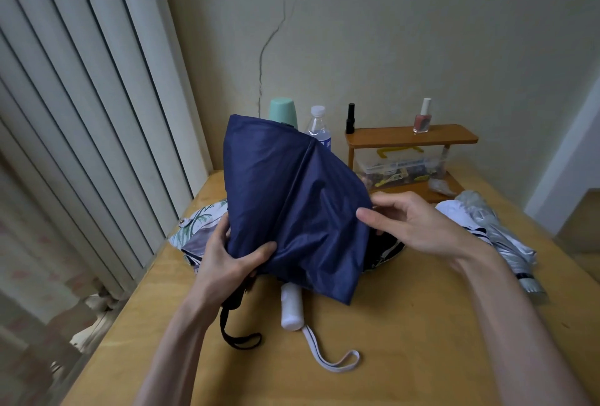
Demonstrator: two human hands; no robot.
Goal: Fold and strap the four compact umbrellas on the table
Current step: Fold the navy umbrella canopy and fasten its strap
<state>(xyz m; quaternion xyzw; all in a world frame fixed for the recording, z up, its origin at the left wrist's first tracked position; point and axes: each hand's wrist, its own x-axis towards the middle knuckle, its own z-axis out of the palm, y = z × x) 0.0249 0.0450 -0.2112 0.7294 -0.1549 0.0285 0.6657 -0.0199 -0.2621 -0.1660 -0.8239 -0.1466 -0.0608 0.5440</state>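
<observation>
A navy blue umbrella is held up over the middle of the wooden table, its loose canopy spread like a cone. My left hand grips its lower left side, thumb on the cloth; the black handle and wrist loop hang below that hand. My right hand pinches a fold of the canopy at its right edge. A white umbrella handle with a white strap lies under the blue cloth. A leaf-print umbrella lies at the left, a silver one at the right.
At the back stand a mint cup, a water bottle and a small wooden shelf with two nail-polish bottles and a clear box beneath. White vertical blinds run along the left edge of the table.
</observation>
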